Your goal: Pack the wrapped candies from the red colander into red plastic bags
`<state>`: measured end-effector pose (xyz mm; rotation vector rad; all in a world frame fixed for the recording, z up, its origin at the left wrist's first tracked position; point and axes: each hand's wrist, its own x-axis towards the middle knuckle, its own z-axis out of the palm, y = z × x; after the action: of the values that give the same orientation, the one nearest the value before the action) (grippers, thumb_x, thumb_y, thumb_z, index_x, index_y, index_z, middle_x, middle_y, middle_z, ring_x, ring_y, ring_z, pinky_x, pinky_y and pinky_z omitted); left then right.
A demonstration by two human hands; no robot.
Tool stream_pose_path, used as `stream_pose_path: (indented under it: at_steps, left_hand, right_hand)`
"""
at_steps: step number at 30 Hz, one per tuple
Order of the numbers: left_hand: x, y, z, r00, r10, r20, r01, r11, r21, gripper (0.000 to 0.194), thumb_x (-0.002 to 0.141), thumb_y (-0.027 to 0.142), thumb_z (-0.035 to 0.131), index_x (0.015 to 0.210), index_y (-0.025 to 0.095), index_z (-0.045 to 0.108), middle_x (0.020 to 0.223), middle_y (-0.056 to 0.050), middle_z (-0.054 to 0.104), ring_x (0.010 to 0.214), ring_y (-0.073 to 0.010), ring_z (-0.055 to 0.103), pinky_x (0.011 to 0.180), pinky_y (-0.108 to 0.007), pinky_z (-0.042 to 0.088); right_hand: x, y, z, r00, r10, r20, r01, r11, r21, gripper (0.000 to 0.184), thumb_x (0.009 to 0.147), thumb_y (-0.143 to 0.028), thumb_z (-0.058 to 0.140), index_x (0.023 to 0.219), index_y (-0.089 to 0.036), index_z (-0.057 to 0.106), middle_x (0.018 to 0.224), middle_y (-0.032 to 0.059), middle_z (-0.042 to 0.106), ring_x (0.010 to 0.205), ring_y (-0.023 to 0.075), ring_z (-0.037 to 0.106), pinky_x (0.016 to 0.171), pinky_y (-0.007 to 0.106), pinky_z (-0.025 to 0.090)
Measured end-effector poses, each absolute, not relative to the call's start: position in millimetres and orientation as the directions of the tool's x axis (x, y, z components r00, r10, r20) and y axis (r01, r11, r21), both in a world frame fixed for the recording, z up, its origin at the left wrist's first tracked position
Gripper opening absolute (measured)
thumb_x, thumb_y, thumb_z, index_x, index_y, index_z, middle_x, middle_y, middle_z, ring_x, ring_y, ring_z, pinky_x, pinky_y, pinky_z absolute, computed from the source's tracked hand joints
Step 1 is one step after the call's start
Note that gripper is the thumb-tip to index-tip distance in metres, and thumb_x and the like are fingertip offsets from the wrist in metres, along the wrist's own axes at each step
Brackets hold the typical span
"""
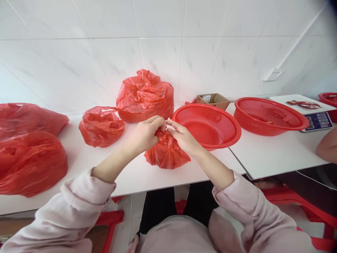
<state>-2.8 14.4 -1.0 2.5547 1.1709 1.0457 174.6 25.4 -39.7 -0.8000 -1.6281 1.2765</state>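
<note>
A small red plastic bag (pixel 168 154) rests near the table's front, its top gathered up between my two hands. My left hand (pixel 151 130) is closed around the bag's neck from the left. From the right, my right hand (pixel 181 137) pinches the same gathered plastic, and the fingertips of both hands meet. What the bag contains cannot be made out through the plastic. Just behind my right hand stands a red plastic basket (pixel 207 126) with perforated sides. A larger, full red bag (pixel 144 95) sits behind my left hand.
Left of my hands lie a smaller red bag (pixel 101 128) and two big red bags (pixel 31 161). A cardboard box (pixel 214 100) stands by the wall. Rightward are a second red basket (pixel 271 116), a digital scale (pixel 317 121) with red packets, and another person's arm (pixel 328 146).
</note>
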Motion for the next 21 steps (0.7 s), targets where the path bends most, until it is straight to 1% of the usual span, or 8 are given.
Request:
stream_pose_path:
  at_steps: [2, 4, 8, 11, 14, 16, 18, 21]
  left_hand:
    - [-1, 12, -8, 0.412, 0.641, 0.647, 0.610, -0.722, 0.326, 0.027, 0.071, -0.001, 0.048, 0.087, 0.019, 0.056, 0.097, -0.004, 0.063, 0.087, -0.0164, 0.061, 0.071, -0.026, 0.046]
    - [-2, 6, -12, 0.358, 0.650, 0.671, 0.599, -0.711, 0.369, 0.022, 0.077, 0.006, 0.054, 0.093, 0.019, 0.059, 0.101, -0.004, 0.065, 0.088, -0.0165, 0.063, 0.073, -0.025, 0.048]
    - [-7, -12, -20, 0.329, 0.788, 0.521, 0.576, -0.604, 0.550, 0.020, 0.084, 0.015, 0.057, 0.100, 0.019, 0.069, 0.097, -0.004, 0.073, 0.084, -0.0175, 0.067, 0.075, -0.027, 0.051]
    - [-12, -24, -32, 0.312, 0.861, 0.401, 0.543, -0.508, 0.668, 0.029, 0.090, 0.023, 0.054, 0.113, 0.019, 0.071, 0.107, -0.007, 0.075, 0.094, -0.0218, 0.069, 0.083, -0.032, 0.052]
    - [-23, -30, -45, 0.288, 0.890, 0.355, 0.524, -0.456, 0.719, 0.033, 0.094, 0.030, 0.051, 0.121, 0.022, 0.070, 0.114, -0.008, 0.073, 0.104, -0.0240, 0.066, 0.092, -0.036, 0.049]
    - [-38, -34, -54, 0.245, 0.912, 0.328, 0.500, -0.409, 0.764, 0.033, 0.096, 0.035, 0.050, 0.118, 0.023, 0.070, 0.120, -0.008, 0.070, 0.112, -0.0246, 0.062, 0.099, -0.037, 0.045]
    - [-57, -40, -67, 0.116, 0.956, 0.270, 0.497, -0.291, 0.817, 0.034, 0.095, 0.044, 0.050, 0.109, 0.022, 0.073, 0.120, -0.008, 0.070, 0.116, -0.0262, 0.060, 0.102, -0.038, 0.042]
    - [-79, -54, -92, -0.108, 0.986, 0.127, 0.526, -0.051, 0.849, 0.042, 0.091, 0.056, 0.050, 0.080, 0.021, 0.071, 0.103, -0.007, 0.075, 0.104, -0.0295, 0.064, 0.095, -0.040, 0.045]
  right_hand:
    - [176, 22, -42, -0.466, 0.851, 0.242, -0.094, 0.224, -0.970, 0.030, 0.096, -0.028, 0.049, 0.124, -0.026, 0.060, 0.116, 0.0034, 0.066, 0.111, 0.0162, 0.061, 0.101, 0.035, 0.047]
    - [181, 18, -42, -0.535, 0.810, 0.240, -0.113, 0.213, -0.971, 0.025, 0.096, -0.029, 0.049, 0.116, -0.024, 0.063, 0.110, 0.0031, 0.067, 0.104, 0.0157, 0.063, 0.096, 0.034, 0.049]
    - [192, 1, -40, -0.480, 0.820, 0.312, 0.040, 0.376, -0.926, 0.014, 0.094, -0.029, 0.054, 0.099, -0.020, 0.063, 0.101, 0.0036, 0.066, 0.093, 0.0157, 0.064, 0.085, 0.032, 0.051]
    - [196, -13, -40, -0.368, 0.816, 0.446, 0.163, 0.528, -0.833, 0.013, 0.095, -0.028, 0.053, 0.101, -0.020, 0.061, 0.111, 0.0063, 0.065, 0.101, 0.0175, 0.062, 0.086, 0.032, 0.051]
    - [202, -23, -45, -0.404, 0.792, 0.458, 0.221, 0.570, -0.791, 0.018, 0.099, -0.031, 0.045, 0.103, -0.022, 0.061, 0.101, 0.0052, 0.070, 0.094, 0.0179, 0.067, 0.081, 0.032, 0.052]
    - [212, -27, -55, -0.355, 0.829, 0.432, 0.245, 0.529, -0.813, 0.020, 0.100, -0.034, 0.044, 0.099, -0.023, 0.061, 0.093, 0.0037, 0.071, 0.089, 0.0186, 0.068, 0.080, 0.034, 0.052]
    - [229, -32, -70, -0.242, 0.891, 0.385, 0.261, 0.442, -0.858, 0.020, 0.099, -0.037, 0.046, 0.096, -0.024, 0.061, 0.092, 0.0037, 0.069, 0.090, 0.0198, 0.069, 0.082, 0.036, 0.053]
    - [257, -39, -94, -0.153, 0.963, 0.224, 0.284, 0.260, -0.923, 0.024, 0.096, -0.045, 0.050, 0.093, -0.024, 0.061, 0.088, 0.0045, 0.068, 0.088, 0.0217, 0.070, 0.080, 0.037, 0.055]
